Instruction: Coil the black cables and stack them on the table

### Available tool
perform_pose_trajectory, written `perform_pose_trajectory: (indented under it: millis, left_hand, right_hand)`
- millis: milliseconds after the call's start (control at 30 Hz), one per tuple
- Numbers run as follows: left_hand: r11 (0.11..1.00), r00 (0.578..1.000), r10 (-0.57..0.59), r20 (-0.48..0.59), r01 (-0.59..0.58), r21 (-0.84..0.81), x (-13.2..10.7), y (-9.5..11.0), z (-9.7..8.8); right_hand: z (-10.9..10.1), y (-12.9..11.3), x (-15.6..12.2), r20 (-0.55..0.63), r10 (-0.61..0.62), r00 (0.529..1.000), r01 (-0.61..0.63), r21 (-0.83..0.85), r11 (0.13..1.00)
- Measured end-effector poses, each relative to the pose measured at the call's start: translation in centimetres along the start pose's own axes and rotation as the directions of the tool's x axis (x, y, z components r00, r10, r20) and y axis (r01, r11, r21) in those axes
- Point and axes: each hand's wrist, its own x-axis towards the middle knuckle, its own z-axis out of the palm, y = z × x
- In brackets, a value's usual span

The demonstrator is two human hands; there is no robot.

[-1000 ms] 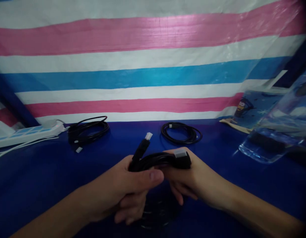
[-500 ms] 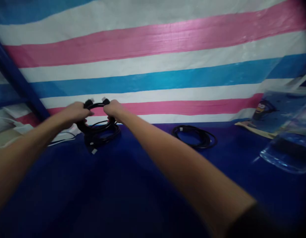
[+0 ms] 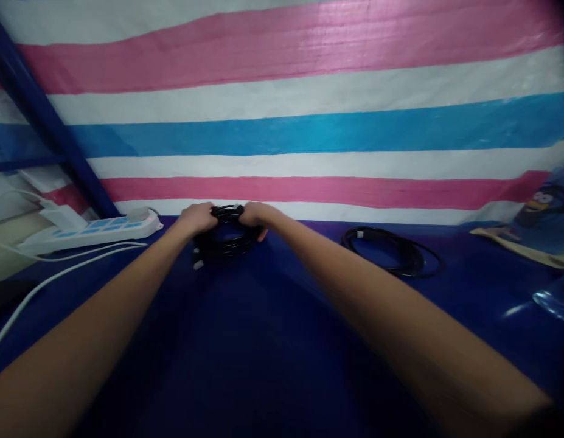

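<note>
Black coiled cables [image 3: 227, 248] with silver plug ends lie stacked at the back of the blue table, against the striped sheet. My left hand [image 3: 198, 217] is closed on the left side of the upper coil. On the right side of that coil, my right hand [image 3: 255, 215] grips it near a plug, one finger showing below. The fingertips of both hands are partly hidden by the cable. Another black cable coil [image 3: 412, 258] lies apart on the table to the right, a silver plug at its upper left.
A white power strip [image 3: 112, 228] with a plugged-in white adapter and white cords stands at the left. A blue metal post [image 3: 48, 128] rises behind it. At the right are a printed bag [image 3: 544, 213] and a clear plastic thing [image 3: 555, 301].
Both hands have lowered the held coil onto the coil on the table, and the two now sit together. The view has tilted down and turned left, showing more of the power strip.
</note>
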Motion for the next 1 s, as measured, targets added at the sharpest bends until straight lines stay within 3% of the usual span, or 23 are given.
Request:
perform_pose_trajectory:
  millis: [133,200,300,433,633,833,1000]
  left_hand:
    - [0.940,0.963,0.254,0.092,-0.223,-0.259,-0.8,4.8,3.5]
    - [0.904,0.939,0.329,0.099,-0.282,-0.322,-0.9,6.5,4.6]
    - [0.904,0.937,0.337,0.089,-0.296,-0.308,-0.3,7.8,4.7]
    - [0.926,0.938,0.302,0.169,-0.247,-0.284,0.6,8.5,3.2]
    - [0.920,0.928,0.295,0.228,-0.211,-0.332,-0.5,8.7,2.4]
    - [0.824,0.892,0.422,0.163,-0.302,-0.479,-0.6,7.5,2.0]
    - [0.775,0.857,0.494,0.150,-0.355,-0.523,0.7,6.9,3.1]
  right_hand:
    - [-1.8,5.5,-4.0,0.083,0.180,0.980,-0.183,0.031,0.983]
    - [-2.1,7.8,-5.8,0.017,0.197,0.980,-0.198,0.066,0.978]
    - [-1.9,9.4,-7.1,-0.163,0.150,0.975,-0.129,0.132,0.983]
    - [-1.3,9.6,-6.7,-0.325,0.084,0.942,-0.041,0.138,0.990]
    - [-0.5,9.7,-4.7,-0.335,0.028,0.942,0.012,0.118,0.993]
    - [-1.3,9.9,-4.0,-0.255,0.039,0.966,-0.009,0.116,0.993]
    - [-2.7,9.8,-4.4,-0.029,0.079,0.996,-0.078,0.042,0.996]
